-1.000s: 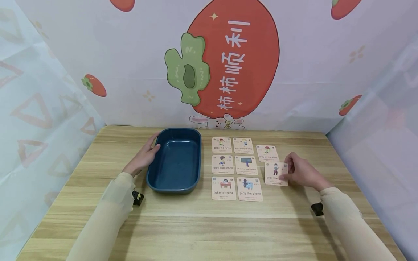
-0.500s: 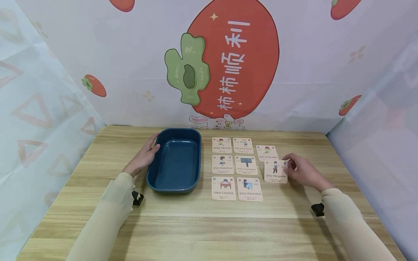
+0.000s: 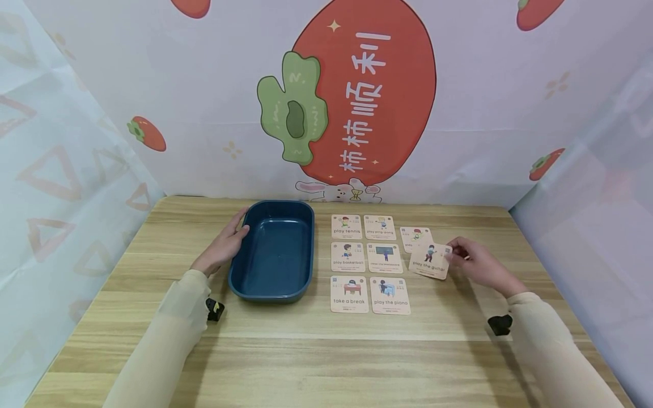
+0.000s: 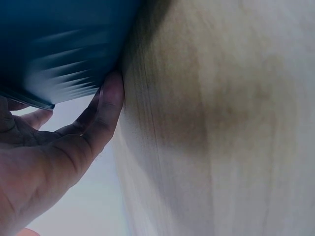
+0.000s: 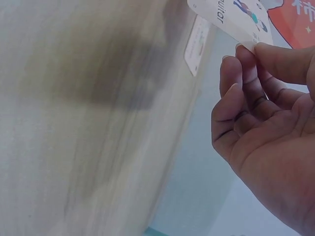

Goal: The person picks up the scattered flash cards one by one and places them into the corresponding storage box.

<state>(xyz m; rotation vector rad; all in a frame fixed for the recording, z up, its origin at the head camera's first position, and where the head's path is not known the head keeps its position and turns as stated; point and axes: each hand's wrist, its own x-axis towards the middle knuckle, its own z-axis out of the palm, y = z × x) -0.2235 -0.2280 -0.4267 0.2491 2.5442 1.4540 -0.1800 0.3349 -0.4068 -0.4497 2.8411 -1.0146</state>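
My right hand pinches a flashcard reading "play the guitar" by its upper right corner, between thumb and fingertips. The card is tilted and held off the table. It covers the lower part of a "play on the slide" flashcard in the head view. In the right wrist view only part of the guitar card shows. My left hand grips the left side of a deep dark-blue plastic tray, thumb at the rim. A digit presses the tray's outer wall near the tabletop.
Left of the guitar card lie several flashcards in two columns, among them "play tennis", "clean the blackboard", "take a break" and "play the piano". Behind the wooden table hangs a printed cloth.
My right hand has lifted and tilted the guitar card, bringing it up over the slide card's lower edge. Its fingers have shifted to the card's upper corner. The left hand and tray stay put.
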